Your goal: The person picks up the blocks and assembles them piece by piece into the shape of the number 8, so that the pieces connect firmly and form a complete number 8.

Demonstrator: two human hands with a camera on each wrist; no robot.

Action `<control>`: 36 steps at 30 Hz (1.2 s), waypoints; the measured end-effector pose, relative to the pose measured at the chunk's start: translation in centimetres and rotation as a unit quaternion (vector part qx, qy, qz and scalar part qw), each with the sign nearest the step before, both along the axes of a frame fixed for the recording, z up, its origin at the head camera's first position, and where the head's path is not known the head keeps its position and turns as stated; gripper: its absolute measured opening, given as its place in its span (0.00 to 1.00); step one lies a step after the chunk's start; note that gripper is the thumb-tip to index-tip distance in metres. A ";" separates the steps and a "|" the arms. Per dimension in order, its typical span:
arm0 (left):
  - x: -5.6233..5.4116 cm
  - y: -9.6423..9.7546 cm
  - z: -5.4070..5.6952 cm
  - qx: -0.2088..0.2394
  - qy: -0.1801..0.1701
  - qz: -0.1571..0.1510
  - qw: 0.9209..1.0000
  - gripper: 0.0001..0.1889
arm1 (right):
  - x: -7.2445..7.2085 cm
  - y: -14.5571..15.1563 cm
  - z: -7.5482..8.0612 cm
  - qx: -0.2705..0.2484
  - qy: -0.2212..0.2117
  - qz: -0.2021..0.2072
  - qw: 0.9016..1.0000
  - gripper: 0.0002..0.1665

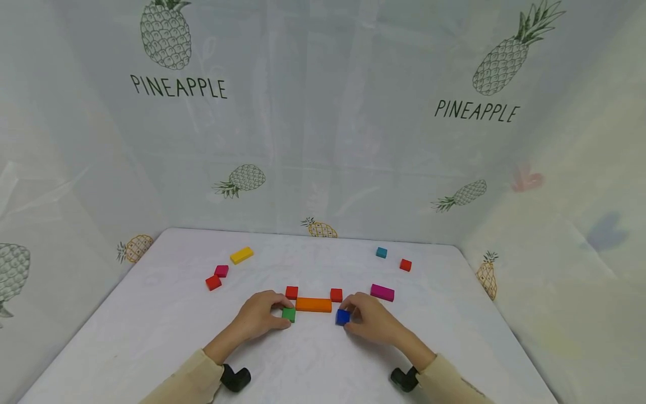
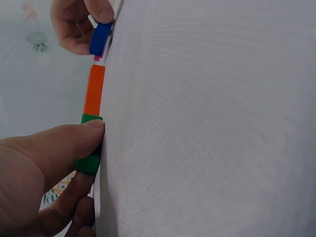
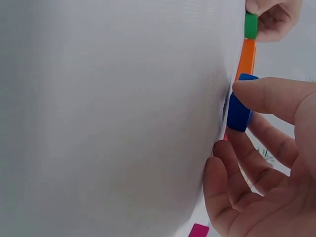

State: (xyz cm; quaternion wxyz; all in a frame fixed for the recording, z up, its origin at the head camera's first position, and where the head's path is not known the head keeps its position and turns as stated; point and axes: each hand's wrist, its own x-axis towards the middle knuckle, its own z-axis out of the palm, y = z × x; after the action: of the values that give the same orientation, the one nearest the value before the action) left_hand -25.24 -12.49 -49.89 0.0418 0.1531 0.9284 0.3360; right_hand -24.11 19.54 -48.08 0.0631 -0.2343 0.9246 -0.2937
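Observation:
On the white table, my left hand (image 1: 259, 315) pinches a green block (image 1: 289, 314) between thumb and fingers, at the left end of a long orange block (image 1: 314, 304). My right hand (image 1: 372, 318) pinches a blue block (image 1: 342, 317) just off the orange block's right end. One red block (image 1: 291, 292) lies behind the orange block's left end, and another red block (image 1: 336, 294) behind its right end. In the left wrist view the green block (image 2: 89, 165) appears against or very near the orange block (image 2: 95, 91). The right wrist view shows the thumb on the blue block (image 3: 239, 111).
Farther left lie a yellow block (image 1: 241, 255), a pink block (image 1: 221, 271) and a red block (image 1: 213, 282). To the right are a magenta block (image 1: 382, 292), a teal block (image 1: 381, 252) and a red block (image 1: 406, 265). A pineapple-print curtain (image 1: 323, 123) hangs behind the table.

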 end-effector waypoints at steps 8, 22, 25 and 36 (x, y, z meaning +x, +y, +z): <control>0.1 0.0 0.1 0.001 0.000 -0.001 1.000 0.15 | -0.1 -0.9 0.3 -0.006 0.001 0.016 1.000 0.18; 0.0 -0.1 0.0 0.001 0.005 -0.007 1.000 0.15 | -0.7 -1.1 -0.3 0.011 -0.009 0.006 1.000 0.17; 0.0 -0.1 -0.1 -0.001 0.005 -0.006 1.000 0.15 | -0.7 -1.1 -0.4 0.011 -0.010 0.007 1.000 0.18; -0.1 -0.2 -0.1 0.003 0.006 -0.010 1.000 0.15 | -0.8 -1.2 -0.5 0.015 -0.002 0.010 1.000 0.18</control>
State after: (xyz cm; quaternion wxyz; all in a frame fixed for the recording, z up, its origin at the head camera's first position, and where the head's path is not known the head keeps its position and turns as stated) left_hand -25.30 -12.67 -50.00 0.0391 0.1643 0.9261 0.3373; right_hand -24.92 18.32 -48.54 0.0716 -0.2418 0.9263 -0.2799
